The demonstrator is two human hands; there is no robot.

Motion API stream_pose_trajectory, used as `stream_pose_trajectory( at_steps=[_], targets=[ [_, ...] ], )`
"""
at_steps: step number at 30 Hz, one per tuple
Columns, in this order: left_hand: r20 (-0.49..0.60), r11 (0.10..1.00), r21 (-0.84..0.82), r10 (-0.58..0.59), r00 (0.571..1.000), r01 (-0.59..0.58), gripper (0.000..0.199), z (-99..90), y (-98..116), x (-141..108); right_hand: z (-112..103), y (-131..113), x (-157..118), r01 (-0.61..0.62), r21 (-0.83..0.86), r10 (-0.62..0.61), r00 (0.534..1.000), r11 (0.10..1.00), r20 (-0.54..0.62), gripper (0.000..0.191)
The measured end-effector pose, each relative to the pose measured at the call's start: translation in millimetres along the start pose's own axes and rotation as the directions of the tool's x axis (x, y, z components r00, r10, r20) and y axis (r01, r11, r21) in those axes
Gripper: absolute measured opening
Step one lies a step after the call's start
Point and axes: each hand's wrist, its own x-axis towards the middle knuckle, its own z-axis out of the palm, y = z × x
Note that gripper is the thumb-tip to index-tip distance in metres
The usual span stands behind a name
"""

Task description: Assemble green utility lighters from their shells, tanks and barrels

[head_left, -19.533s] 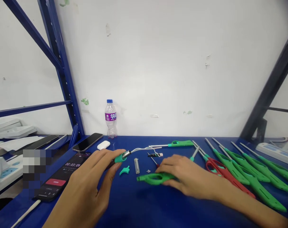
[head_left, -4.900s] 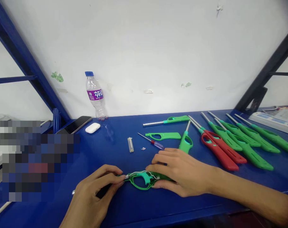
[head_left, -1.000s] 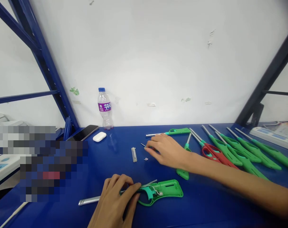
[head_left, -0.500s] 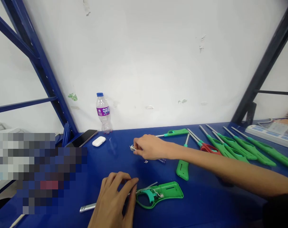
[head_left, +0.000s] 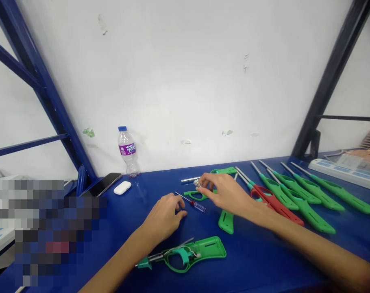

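My right hand (head_left: pixel 224 191) pinches a small whitish-metal part (head_left: pixel 197 184) between thumb and fingertips, above the far middle of the table. Lower and to the left, my left hand (head_left: pixel 166 213) rests near the tabletop with its fingers curled and thumb drawn in; whatever it may hold is hidden. Right of its fingertips lies a screwdriver (head_left: pixel 197 205) with a clear handle. Nearer me is an opened green lighter shell (head_left: pixel 214 248), with teal trigger, wires and rod parts showing. A loose green shell half (head_left: pixel 200 196) lies partly behind my right hand.
Several long-necked green lighters (head_left: pixel 319 211) and a red one (head_left: pixel 279 205) lie on the right. A green handle (head_left: pixel 226 221) lies below my right wrist. A metal tube (head_left: pixel 189 179), bottle (head_left: pixel 128 154), white case (head_left: pixel 122 187) and phone (head_left: pixel 107 182) are farther back.
My left hand has left the opened lighter and moved up and forward to the table's middle. My right hand has shifted right with the small part, uncovering the screwdriver and loose shell half.
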Motion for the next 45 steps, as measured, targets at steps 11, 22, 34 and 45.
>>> stream_pose_trajectory(
  at_steps=[11, 22, 34, 45],
  targets=[
    [0.009, 0.998, 0.040, 0.049, 0.999, -0.049, 0.010, 10.5, -1, 13, 6, -2, -13, 0.067, -0.095, -0.073, 0.995, 0.993, -0.066, 0.008],
    [0.034, 0.985, -0.158, 0.073, 0.997, -0.067, 0.015, 11.1, -10, 24, 13, 3, -15, 0.113, -0.098, -0.119, 0.991, 0.989, -0.058, 0.009],
    [-0.318, 0.946, -0.324, -0.113, 0.941, 0.004, 0.023, -24.0, 19, -35, 15, -8, -24, 0.297, -0.022, -0.297, 0.955, 0.954, 0.015, 0.011],
    [-0.304, 0.612, -0.789, -0.320, 0.897, -0.050, 0.040, -11.5, 18, -58, 23, -19, -32, 0.406, 0.065, -0.411, 0.906, 0.912, 0.099, 0.009]
  ],
)
